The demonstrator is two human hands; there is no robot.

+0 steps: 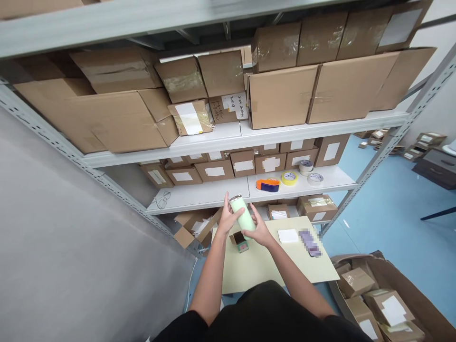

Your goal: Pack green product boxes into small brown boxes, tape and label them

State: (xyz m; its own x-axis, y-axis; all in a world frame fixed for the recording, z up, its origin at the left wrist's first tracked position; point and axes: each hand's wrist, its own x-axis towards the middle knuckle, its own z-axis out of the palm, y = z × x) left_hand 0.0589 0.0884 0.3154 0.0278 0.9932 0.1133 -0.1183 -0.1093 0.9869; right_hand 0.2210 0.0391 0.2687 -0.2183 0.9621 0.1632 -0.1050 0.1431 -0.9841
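We grip the pale-green tumbler (245,222) with left hand (227,219) and right hand (261,232), tilted above the surface (249,275). We judge it rigid, fairly light, perhaps slippery; best held around mid-body, clear of the top.

Lighting is bright and even across table (256,270) and floor (402,209), dimmer beneath the top beam (107,27); glare noted on tape (290,47) at far right. Wide-angle distortion slants the left post (46,124) and right post (395,135). Bottle (242,217) outline clear; near shirt (270,313) lacks detail; pixelation masks one item (309,243).
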